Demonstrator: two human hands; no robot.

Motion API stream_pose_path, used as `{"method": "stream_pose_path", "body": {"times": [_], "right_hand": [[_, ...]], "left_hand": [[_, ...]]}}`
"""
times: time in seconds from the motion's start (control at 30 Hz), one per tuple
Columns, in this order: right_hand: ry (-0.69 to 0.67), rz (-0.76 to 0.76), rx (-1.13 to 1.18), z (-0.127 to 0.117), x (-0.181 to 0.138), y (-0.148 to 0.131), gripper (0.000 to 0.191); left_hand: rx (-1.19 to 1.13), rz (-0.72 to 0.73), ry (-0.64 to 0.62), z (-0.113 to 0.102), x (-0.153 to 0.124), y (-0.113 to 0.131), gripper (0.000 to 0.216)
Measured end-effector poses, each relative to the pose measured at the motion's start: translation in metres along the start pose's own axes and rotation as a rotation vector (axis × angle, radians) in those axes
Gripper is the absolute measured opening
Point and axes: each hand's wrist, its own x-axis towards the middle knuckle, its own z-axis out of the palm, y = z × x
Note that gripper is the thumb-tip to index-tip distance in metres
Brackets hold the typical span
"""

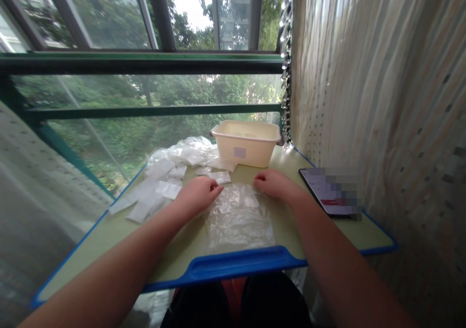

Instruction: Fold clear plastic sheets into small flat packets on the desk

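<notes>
Now both grips are narrow: left hand [198, 195] and right hand [275, 184] pinch the plastic bag [238, 221].

On the green blue-rimmed desk [171, 257] we find the crinkled clear plastic bag [238, 218] at the near edge, the cream plastic tub [245, 143] behind it at the far edge, white paper packets [165, 175] toward the far left corner, and the black smartphone [329, 192] along the right edge.

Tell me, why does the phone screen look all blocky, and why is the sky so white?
In the head view, the phone screen is covered by mosaic squares; the sky is washed out white by bright daylight.
</notes>
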Motion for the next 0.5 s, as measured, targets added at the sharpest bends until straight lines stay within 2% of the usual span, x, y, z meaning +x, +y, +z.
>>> {"method": "stream_pose_path", "body": {"times": [0.13, 0.27, 0.5], "right_hand": [[-0.09, -0.008, 0.011, -0.001, -0.004, 0.002, 0.016], [-0.157, -0.023, 0.023, 0.002, -0.005, 0.002, 0.018], [-0.177, -0.034, 0.022, 0.004, -0.005, 0.003, 0.024]], "left_hand": [[0.033, -0.011, -0.02, 0.004, 0.001, 0.005, 0.038], [0.021, -0.025, 0.012, 0.007, 0.001, 0.005, 0.031], [-0.118, 0.005, 0.023, 0.01, 0.005, -0.006, 0.021]]}}
